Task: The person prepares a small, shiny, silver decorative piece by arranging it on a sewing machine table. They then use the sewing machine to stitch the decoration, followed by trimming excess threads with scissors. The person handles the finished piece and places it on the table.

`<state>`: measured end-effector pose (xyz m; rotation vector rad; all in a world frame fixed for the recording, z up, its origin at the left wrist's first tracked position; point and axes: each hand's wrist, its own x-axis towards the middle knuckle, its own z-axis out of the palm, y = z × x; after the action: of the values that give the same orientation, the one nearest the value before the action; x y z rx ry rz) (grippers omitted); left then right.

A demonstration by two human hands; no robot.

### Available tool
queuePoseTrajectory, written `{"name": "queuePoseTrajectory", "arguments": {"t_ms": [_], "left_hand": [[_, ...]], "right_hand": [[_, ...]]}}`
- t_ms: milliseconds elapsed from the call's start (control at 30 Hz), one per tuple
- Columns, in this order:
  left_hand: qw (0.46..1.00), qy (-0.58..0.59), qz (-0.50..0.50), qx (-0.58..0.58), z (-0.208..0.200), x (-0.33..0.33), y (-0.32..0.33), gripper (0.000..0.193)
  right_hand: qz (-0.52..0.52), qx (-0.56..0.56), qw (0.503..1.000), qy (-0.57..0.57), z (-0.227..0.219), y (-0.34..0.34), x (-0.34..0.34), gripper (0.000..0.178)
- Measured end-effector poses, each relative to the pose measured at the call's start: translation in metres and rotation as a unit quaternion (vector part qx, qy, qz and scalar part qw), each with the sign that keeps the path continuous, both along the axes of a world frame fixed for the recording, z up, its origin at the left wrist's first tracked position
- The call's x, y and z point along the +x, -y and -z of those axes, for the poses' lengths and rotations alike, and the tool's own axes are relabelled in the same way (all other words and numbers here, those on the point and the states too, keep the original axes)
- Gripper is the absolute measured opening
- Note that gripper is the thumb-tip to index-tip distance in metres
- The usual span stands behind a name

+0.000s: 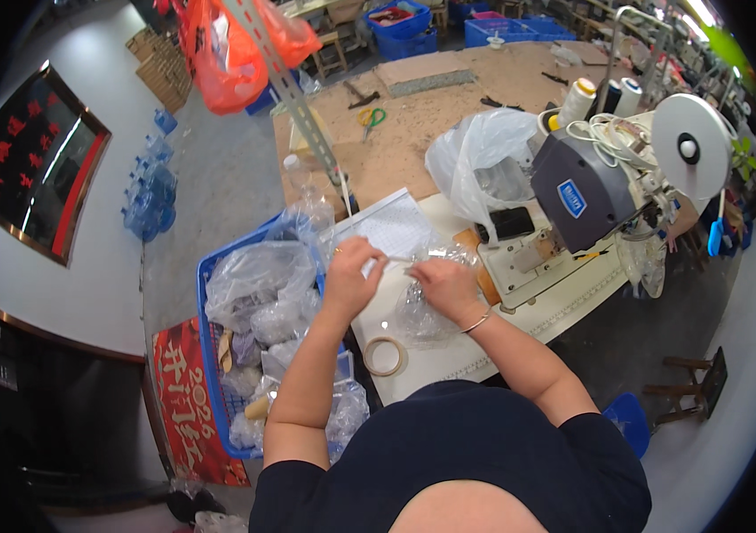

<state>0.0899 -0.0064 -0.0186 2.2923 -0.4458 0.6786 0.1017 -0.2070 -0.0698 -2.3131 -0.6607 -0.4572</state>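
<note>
Above the white sewing table (422, 371) my left hand (351, 280) pinches one end of a thin pale strip (398, 258). The strip spans the small gap to my right hand (449, 289), whose fingertips are pinched at its other end; its exact kind is too small to make out. Crumpled clear plastic bags (427, 320) lie on the table beneath and beside my right hand. Just beyond my hands is a printed white sheet of paper (387, 222). A roll of tape (385, 356) rests nearer to me, close to the table's left edge.
To the right stands a sewing machine (573, 191) with thread cones (580, 99) behind it. A blue basket (211, 355) full of plastic bags is at the left. Green-handled scissors (372, 118) lie on the brown table (431, 115) beyond. A metal post (293, 93) rises ahead.
</note>
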Motion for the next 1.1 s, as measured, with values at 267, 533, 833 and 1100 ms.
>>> {"name": "queuePoseTrajectory", "arguments": {"t_ms": [267,533,833,1100], "left_hand": [[0.925,-0.182,-0.252,-0.219,0.023,-0.124,-0.088,0.038],[0.931,-0.334,-0.148,0.024,0.153,-0.175,0.045,0.034],[0.945,-0.294,-0.097,-0.103,0.106,-0.168,0.040,0.014],[0.957,-0.259,-0.043,-0.124,0.061,-0.187,0.059,0.017]], "right_hand": [[0.144,-0.061,0.977,-0.146,0.129,0.148,-0.057,0.027],[0.116,-0.113,0.986,0.036,0.133,0.129,-0.053,0.036],[-0.203,0.192,0.903,-0.325,0.042,0.030,-0.078,0.030],[-0.318,0.183,0.889,-0.275,0.003,0.027,-0.076,0.025]]}}
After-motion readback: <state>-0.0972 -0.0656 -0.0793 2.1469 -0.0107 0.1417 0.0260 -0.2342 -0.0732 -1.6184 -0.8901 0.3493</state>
